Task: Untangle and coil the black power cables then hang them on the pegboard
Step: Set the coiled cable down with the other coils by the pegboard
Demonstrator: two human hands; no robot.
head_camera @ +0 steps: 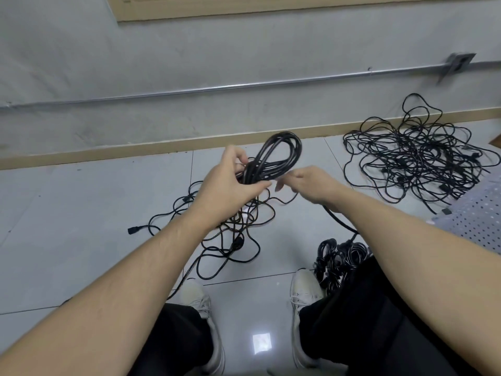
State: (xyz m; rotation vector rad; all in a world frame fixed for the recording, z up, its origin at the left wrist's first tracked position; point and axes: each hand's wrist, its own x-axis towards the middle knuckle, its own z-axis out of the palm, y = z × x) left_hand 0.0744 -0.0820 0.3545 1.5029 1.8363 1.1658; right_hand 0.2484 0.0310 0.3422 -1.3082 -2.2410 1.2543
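The left hand (pixel 230 183) gripped a coiled black power cable (pixel 273 158) above the floor (pixel 81 213). The right hand (pixel 311 185), at three o'clock, had curled fingers, contents hidden. A loose tangle (pixel 233 229) lay below; a bigger pile (pixel 417 156) at two o'clock; the pegboard (pixel 477 215) was cut off.

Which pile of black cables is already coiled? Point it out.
The bundle pile beside the right shoe. The far-right heap and the middle tangle lie in loose loops.

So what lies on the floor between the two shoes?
Bare tile with a bright light reflection, between the left shoe and right shoe, head view.
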